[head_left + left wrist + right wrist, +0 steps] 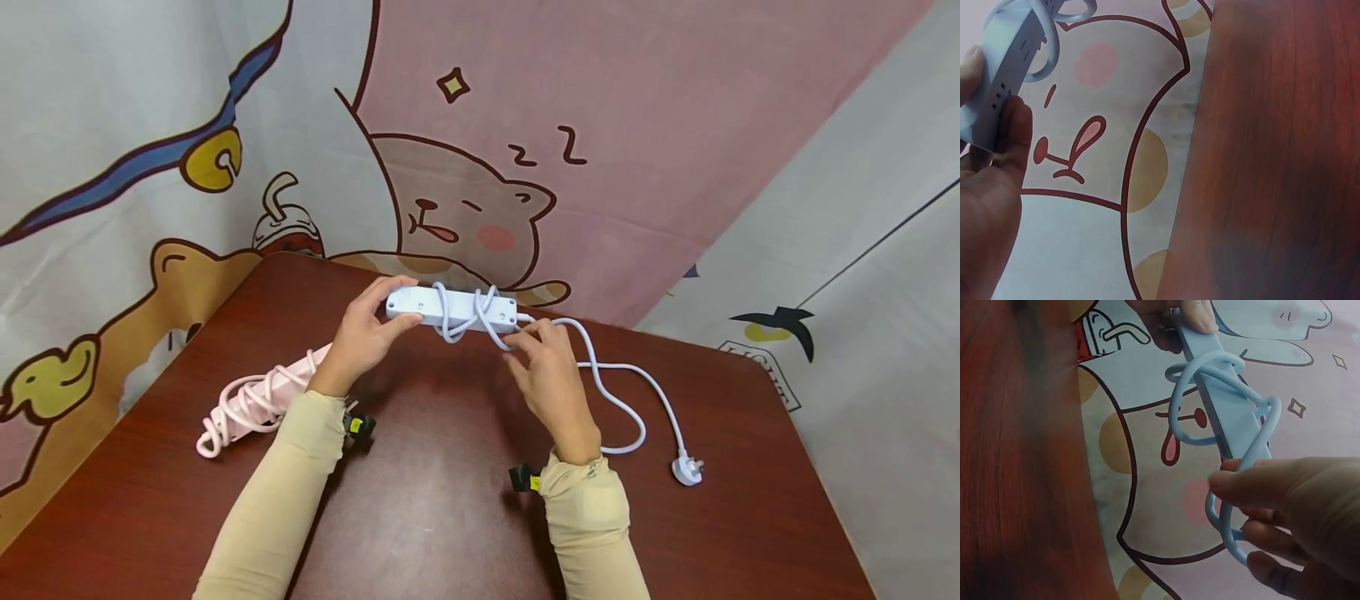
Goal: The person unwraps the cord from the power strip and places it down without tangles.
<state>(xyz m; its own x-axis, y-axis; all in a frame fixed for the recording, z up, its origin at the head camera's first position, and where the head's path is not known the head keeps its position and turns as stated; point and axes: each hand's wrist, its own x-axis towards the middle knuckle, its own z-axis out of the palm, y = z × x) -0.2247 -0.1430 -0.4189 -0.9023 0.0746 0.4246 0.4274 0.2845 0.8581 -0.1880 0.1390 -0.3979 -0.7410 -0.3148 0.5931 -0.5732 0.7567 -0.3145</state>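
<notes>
A white power strip (pixel 461 305) is held up over the far part of the table, its white cord (pixel 445 312) looped loosely around the body. My left hand (pixel 363 329) grips the strip's left end, thumb on the near face and fingers behind. In the left wrist view, socket slots show on the strip (pixel 1007 87). At the strip's right end, my right hand (pixel 553 375) pinches the cord (pixel 1175 415) between thumb and fingers. The rest of the cord trails right across the table to a white plug (pixel 686 469).
A pink power strip (pixel 281 390), wrapped in its own pink cord (pixel 232 408), lies on the left of the brown table (pixel 420 500), partly behind the left arm. A cartoon-printed curtain (pixel 637 167) hangs directly behind the table's far edge.
</notes>
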